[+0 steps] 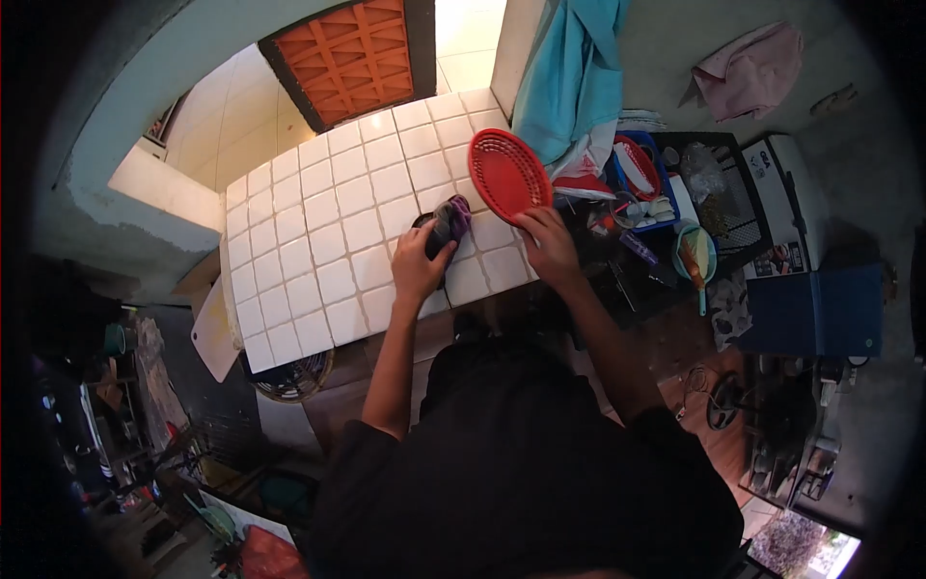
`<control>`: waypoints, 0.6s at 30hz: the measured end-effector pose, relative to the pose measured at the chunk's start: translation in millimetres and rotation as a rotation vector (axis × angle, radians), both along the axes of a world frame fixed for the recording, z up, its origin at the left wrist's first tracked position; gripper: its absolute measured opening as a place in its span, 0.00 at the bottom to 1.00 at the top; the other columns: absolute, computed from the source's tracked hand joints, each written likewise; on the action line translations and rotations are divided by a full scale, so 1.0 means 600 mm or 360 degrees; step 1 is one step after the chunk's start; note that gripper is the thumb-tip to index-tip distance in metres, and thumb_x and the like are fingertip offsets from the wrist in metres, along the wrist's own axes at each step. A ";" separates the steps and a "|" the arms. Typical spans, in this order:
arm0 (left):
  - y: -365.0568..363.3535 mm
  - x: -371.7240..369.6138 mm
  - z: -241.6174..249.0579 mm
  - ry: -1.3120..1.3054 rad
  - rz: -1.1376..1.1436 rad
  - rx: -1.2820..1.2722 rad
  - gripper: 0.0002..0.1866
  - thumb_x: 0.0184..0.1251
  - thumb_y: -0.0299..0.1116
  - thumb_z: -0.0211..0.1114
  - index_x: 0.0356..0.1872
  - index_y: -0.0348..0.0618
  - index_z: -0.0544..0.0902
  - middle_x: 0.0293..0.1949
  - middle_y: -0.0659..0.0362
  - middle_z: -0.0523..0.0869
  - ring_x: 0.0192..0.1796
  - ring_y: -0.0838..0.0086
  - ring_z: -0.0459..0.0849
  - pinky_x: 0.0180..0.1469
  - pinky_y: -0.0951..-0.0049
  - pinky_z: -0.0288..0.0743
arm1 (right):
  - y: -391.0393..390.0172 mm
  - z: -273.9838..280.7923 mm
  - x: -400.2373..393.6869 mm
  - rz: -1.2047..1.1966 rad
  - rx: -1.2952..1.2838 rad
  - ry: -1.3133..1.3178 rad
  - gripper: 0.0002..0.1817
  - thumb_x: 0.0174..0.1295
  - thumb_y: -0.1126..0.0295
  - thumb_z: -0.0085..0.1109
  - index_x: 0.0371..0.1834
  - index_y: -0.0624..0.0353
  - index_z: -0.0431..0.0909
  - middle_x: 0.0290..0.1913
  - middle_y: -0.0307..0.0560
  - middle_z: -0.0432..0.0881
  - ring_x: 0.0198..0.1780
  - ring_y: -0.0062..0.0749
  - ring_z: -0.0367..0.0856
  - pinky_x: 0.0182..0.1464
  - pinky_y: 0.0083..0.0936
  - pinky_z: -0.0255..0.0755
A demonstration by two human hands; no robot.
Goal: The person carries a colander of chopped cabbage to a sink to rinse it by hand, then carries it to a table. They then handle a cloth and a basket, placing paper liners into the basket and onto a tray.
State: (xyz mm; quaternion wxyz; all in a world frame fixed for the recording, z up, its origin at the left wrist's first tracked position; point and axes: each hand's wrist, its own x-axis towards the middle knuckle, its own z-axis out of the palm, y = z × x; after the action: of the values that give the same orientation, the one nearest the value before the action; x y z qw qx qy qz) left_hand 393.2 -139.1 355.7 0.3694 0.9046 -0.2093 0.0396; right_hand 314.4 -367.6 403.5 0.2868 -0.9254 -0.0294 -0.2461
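Note:
My left hand is closed over a bunched dark grey and purple cloth on the white tiled counter. Something black shows under and beside the cloth, mostly hidden by the hand. To the right, my right hand grips the near rim of a red oval plastic basket with rows of slots in its wall. The basket is tilted, with its inside turned toward me, over the counter's right end.
Right of the counter, a dark surface carries a blue tray of small items and a light green bowl. A turquoise cloth hangs behind. An orange panel stands beyond the counter. A woven basket sits below its front edge.

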 end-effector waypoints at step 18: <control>-0.045 -0.019 -0.045 0.0092 0.0525 -0.0541 0.24 0.60 0.31 0.69 0.56 0.33 0.74 0.46 0.48 0.81 0.46 0.63 0.81 0.47 0.67 0.76 | -0.147 -0.029 -0.047 -0.0341 0.0388 -0.0136 0.17 0.53 0.72 0.64 0.48 0.57 0.79 0.53 0.51 0.77 0.57 0.46 0.74 0.60 0.38 0.66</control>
State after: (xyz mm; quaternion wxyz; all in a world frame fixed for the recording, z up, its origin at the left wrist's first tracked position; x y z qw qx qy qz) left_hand 381.6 -166.4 328.4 0.5107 0.8521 -0.0383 0.1082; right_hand 286.1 -456.0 385.9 0.3677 -0.8702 0.0873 -0.3160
